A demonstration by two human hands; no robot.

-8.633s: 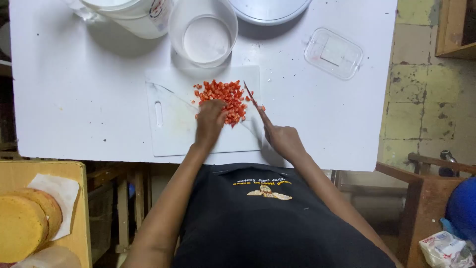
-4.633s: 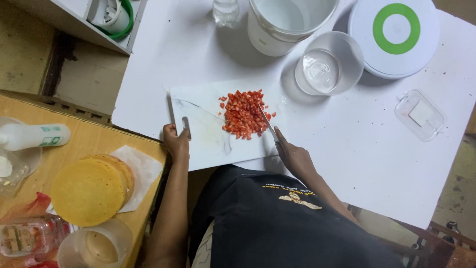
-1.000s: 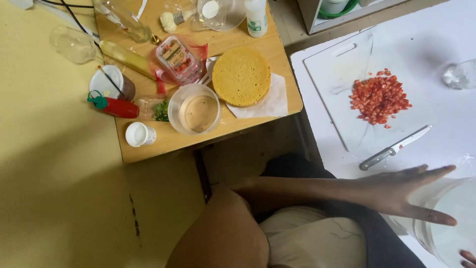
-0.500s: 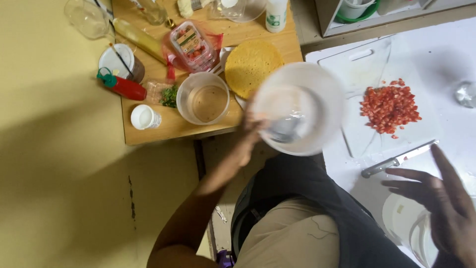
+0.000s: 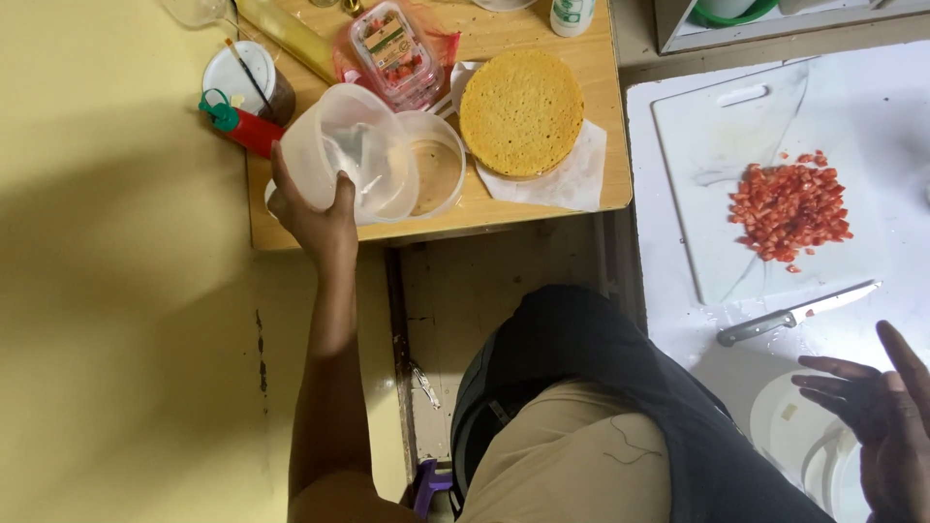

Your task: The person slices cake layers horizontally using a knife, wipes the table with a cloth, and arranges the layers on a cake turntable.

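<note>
The left hand (image 5: 315, 208) holds a clear plastic tub (image 5: 347, 153), tilted on its side, fingers wrapped round its rim and wall over the front edge of the wooden bench (image 5: 291, 218). The right hand (image 5: 886, 421) is spread open, holding nothing, above a white lid (image 5: 790, 426) on the white bench (image 5: 668, 320).

Just right of the left grip stands one more tub (image 5: 433, 176), touching the held one, with pale contents. Behind the grip lies one clear rectangular punnet (image 5: 395, 51) with a green-and-white label on top and red fruit inside. Left of the grip lie one red bottle (image 5: 247, 128) with a green cap and one dark round jar (image 5: 247, 77). Further right, one round yellow cake (image 5: 521, 112) sits on white paper (image 5: 581, 179).

Ahead of the right hand lie one knife (image 5: 799, 312) and, beyond it, one white board (image 5: 717, 213) carrying a single heap of red dice (image 5: 790, 205).

Half a second ago the held tub was up over the bench's right end near the cake; it now sits further left and lower. The right hand has stayed open near the lid.
</note>
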